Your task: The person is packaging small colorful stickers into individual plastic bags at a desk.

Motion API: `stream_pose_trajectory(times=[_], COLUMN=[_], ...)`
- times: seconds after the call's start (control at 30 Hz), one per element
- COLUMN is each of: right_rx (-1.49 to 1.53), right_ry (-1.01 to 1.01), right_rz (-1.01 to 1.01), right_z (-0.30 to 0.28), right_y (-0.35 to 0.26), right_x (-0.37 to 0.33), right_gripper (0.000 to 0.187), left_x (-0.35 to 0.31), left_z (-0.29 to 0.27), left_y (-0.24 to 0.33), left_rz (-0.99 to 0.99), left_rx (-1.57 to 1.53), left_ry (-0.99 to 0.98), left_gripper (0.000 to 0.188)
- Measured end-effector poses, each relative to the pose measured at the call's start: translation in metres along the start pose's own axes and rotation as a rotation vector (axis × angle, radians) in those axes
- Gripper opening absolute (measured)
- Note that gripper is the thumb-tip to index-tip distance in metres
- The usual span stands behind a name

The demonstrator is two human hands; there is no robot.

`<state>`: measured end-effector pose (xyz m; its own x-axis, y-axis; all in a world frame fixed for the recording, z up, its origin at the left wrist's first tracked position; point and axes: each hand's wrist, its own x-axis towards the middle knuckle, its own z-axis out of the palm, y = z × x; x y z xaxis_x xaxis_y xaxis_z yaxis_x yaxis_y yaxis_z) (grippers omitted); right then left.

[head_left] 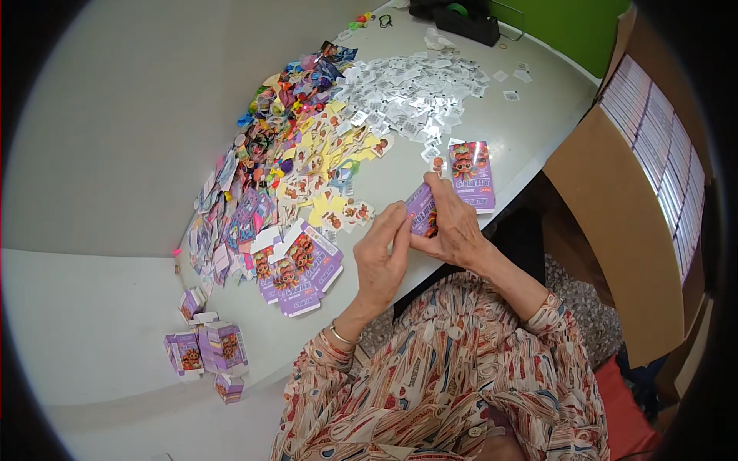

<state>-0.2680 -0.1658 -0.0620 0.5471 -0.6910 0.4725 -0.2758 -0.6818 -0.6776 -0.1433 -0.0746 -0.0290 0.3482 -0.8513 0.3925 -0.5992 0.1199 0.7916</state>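
Between my two hands, over the table's near edge, is a small purple printed carton [420,209]. My left hand [382,250] pinches its left end with thumb and fingers. Around its right side, my right hand [453,227] is closed, with the thumb below and a finger at the top edge. Just beyond the right hand lies a stack of purple cartons [471,173], flat on the table. To the left of my left hand, several flat purple cartons [301,265] lie fanned over one another, some with white flaps showing.
Small white printed packets [411,88] heap at the back, beside yellow stickers [327,157] and a mound of colourful trinkets [280,107]. Folded-up purple boxes [223,343] stand at lower left. A black tape dispenser [467,23] sits far back. An open cardboard box [615,192] of packed flat cartons is at right.
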Motion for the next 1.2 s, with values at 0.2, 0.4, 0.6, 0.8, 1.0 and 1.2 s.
stream_pose_trajectory(times=[0.2, 0.4, 0.6, 0.8, 1.0, 1.2], right_rx=[-0.166, -0.338, -0.396, -0.196, -0.257, -0.410], right_ry=[0.214, 0.318, 0.265, -0.018, 0.118, 0.183], right_rz=[0.128, 0.168, 0.059, -0.060, -0.153, 0.112], right_z=[-0.055, -0.081, -0.074, -0.088, -0.074, -0.092], right_y=[0.024, 0.100, 0.106, 0.098, 0.060, 0.067], right_x=[0.023, 0.073, 0.034, 0.010, 0.026, 0.020], right_gripper=[0.090, 0.086, 0.049, 0.051, 0.105, 0.091], left_x=[0.016, 0.017, 0.023, 0.046, 0.082, 0.102], left_z=[0.013, 0.065, 0.109, 0.080, 0.055, 0.055], left_y=[0.009, 0.005, 0.000, -0.012, 0.013, -0.046], left_rz=[-0.099, 0.081, 0.283, 0.514, -0.208, -0.224], left_rx=[-0.030, 0.218, 0.409, 0.384, -0.462, -0.187], left_ry=[-0.171, -0.283, -0.150, -0.088, -0.209, -0.318], left_gripper=[0.043, 0.061, 0.068, 0.037, 0.030, 0.034])
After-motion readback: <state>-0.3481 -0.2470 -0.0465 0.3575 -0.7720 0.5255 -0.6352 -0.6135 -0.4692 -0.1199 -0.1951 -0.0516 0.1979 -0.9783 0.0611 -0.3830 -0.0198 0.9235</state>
